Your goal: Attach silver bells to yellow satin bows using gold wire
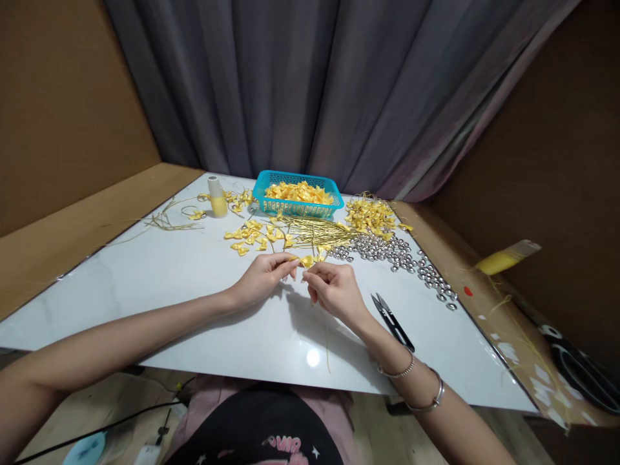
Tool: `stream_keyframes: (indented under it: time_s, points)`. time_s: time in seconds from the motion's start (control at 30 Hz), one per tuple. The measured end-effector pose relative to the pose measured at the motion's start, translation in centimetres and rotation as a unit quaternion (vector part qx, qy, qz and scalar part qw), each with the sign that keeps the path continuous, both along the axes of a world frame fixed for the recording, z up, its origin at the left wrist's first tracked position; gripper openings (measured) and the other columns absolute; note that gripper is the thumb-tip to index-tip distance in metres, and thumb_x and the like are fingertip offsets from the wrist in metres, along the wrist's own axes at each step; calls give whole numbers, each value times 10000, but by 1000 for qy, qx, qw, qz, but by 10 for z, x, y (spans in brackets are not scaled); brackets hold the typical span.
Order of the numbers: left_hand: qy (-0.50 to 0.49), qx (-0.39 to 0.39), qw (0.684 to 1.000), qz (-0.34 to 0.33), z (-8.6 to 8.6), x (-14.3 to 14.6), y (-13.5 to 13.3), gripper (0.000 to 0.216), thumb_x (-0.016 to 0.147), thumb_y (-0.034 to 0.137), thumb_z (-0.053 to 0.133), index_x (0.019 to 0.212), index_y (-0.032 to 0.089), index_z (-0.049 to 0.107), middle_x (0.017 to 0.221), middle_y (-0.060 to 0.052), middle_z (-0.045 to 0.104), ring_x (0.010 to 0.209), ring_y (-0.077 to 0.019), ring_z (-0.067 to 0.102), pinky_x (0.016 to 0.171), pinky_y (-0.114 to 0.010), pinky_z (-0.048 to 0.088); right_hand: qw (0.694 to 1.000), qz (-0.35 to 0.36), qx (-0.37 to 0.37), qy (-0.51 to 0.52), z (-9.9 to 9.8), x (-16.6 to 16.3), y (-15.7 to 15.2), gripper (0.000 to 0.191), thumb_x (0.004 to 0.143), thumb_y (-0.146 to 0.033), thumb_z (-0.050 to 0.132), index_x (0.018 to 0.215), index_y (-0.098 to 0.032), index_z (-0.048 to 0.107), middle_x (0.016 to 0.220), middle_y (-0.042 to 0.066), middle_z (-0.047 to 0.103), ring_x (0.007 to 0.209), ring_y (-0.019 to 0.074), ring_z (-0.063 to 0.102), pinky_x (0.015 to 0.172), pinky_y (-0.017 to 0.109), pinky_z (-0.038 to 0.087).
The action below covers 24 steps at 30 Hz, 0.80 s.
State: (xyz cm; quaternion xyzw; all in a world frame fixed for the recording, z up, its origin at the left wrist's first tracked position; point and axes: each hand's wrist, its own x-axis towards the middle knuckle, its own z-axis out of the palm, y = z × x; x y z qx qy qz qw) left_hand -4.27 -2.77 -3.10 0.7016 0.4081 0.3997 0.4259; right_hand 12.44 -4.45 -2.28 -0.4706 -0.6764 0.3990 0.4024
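Observation:
A small yellow ribbon bow (306, 261) is held just above the white table, between my two hands. The thumb and fingers of my left hand (264, 276) pinch its left side. My right hand (334, 287) is closed in a pinch at the bow's lower right, and a thin yellowish thread (328, 345) hangs down below it. Fingers hide the exact grip. Just beyond lie loose yellow bows (249, 236), a bundle of gold cords (314, 231) and many small silvery metal pieces (382, 248).
A blue basket (256, 201) full of yellow bows stands at the back, beside a yellow thread spool (217, 199). More corded bows (371, 214) are heaped at back right. Black thread snips (394, 326) lie near my right forearm. Another spool (506, 258) and black scissors (584, 374) are at far right.

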Motion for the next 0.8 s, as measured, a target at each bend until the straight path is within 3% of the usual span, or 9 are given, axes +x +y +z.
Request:
stream_keyframes:
  time_s: [0.57,0.8]
  points:
    - [-4,17,1000,15,-3,4,-5,290,899,315,479,651,175,539,652,9,534,636,-126,490,630,-262,402,997,-22,43,-62,0,-3,-3,289,802,-196,500,524,-157,570,389,-23,521,335,73,389,399,193,320]
    - [50,123,991,25,-8,3,-9,267,915,276,440,700,173,560,705,-6,597,675,-137,535,673,-259,426,997,-19,45,-63,-1,-4,-4,298,799,-191,496,507,-164,551,388,-23,517,340,79,393,401,196,325]
